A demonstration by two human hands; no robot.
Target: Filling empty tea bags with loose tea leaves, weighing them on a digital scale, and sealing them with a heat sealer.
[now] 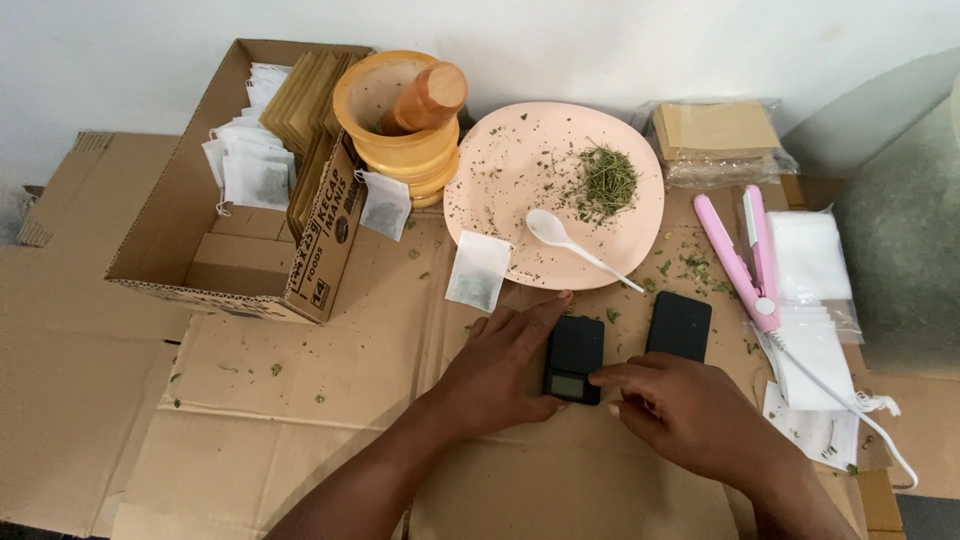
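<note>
A small black pocket scale [574, 358] lies on flattened cardboard [330, 400]. My left hand [505, 368] rests flat against the scale's left side, thumb at its near corner. My right hand [680, 410] reaches in from the right, index fingertip touching the scale's near right edge. The scale's black lid [680, 326] lies just to the right. Beyond them a pink plate [500, 170] carries dried green herbs [606, 182] and a white plastic spoon [565, 242]. A filled tea bag [478, 270] leans on the plate's near left rim.
An open cardboard box [235, 265] at the left holds several filled tea bags [250, 160] and brown sachets. A wooden mortar with pestle [405, 120] stands behind. A pink sealing iron [745, 255], white empty bags [810, 260] and packed brown sachets [718, 135] lie at the right.
</note>
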